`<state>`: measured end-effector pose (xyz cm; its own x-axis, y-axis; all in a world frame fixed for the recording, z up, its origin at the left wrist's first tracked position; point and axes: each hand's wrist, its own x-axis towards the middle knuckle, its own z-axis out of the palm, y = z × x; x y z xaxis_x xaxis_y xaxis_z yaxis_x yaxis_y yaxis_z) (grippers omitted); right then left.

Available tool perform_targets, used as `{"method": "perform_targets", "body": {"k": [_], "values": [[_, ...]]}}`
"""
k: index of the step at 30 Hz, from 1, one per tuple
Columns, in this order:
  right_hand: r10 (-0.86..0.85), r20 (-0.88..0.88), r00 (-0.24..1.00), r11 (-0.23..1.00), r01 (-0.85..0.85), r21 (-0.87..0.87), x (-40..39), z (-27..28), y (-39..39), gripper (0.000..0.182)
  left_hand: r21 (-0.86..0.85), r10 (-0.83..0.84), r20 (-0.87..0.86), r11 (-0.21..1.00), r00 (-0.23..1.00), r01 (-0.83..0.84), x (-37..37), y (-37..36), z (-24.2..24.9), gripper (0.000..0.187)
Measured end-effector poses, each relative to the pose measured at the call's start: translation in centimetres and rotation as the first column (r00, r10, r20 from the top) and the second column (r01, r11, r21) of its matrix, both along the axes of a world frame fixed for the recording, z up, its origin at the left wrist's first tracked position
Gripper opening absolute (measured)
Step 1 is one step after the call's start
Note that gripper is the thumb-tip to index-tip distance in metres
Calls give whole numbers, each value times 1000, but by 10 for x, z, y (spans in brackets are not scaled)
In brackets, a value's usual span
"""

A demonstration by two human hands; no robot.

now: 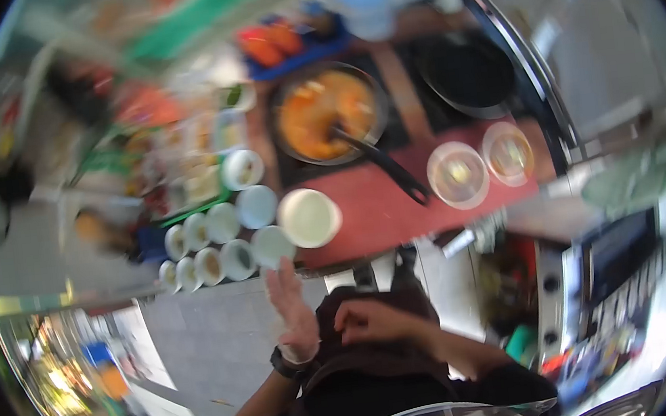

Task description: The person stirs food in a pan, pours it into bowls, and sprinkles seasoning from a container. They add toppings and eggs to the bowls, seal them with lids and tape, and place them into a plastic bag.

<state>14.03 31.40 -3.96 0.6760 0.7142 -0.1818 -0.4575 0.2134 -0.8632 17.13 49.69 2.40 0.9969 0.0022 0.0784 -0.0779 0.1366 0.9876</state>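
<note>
My left hand (292, 314) wears a thin clear glove and a dark wristband. Its fingers are stretched out, holding nothing, just below the row of white cups; the fingertips come close to a white cup (273, 247). My bare right hand (371, 321) is in front of my dark apron (357, 360), fingers curled in, and I see nothing in it. A pan (380, 126) of orange soup (304, 122) sits on the stove beyond the hands. A black-handled ladle (385, 162) rests in it, its handle pointing towards me. A larger white tub (310, 218) stands left of the handle.
Two clear-wrapped bowls (458, 175) stand on the red counter (366, 213) at right. Behind them is a dark pan (467, 72). Several white cups (238, 258) line the left. A blue tray (297, 59) holds orange-red items at the back. Surroundings are blurred.
</note>
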Motion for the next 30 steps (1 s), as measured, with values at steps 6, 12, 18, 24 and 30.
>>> {"method": "perform_targets", "body": {"k": [6, 12, 18, 24, 30], "values": [[-180, 899, 400, 926, 376, 18, 48, 127, 46, 43, -275, 221, 126, 945, 967, -180, 37, -3, 91, 140], [-188, 972, 138, 945, 295, 141, 75, 194, 116, 30, -601, 158, 278, 798, 948, 43, 68, 78, 138, 117], [335, 907, -255, 912, 328, -244, 178, 312, 163, 19, -166, 421, 395, 907, 816, -387, 147, 191, 170, 14], [328, 845, -422, 777, 629, 12, 363, 504, 256, 29, 205, 224, 830, 730, 511, -652, 272, 232, 293, 22], [405, 792, -456, 718, 695, 34, 487, 570, 344, 31, 111, 112, 981, 347, 159, -931, 393, 226, 329, 54]]}}
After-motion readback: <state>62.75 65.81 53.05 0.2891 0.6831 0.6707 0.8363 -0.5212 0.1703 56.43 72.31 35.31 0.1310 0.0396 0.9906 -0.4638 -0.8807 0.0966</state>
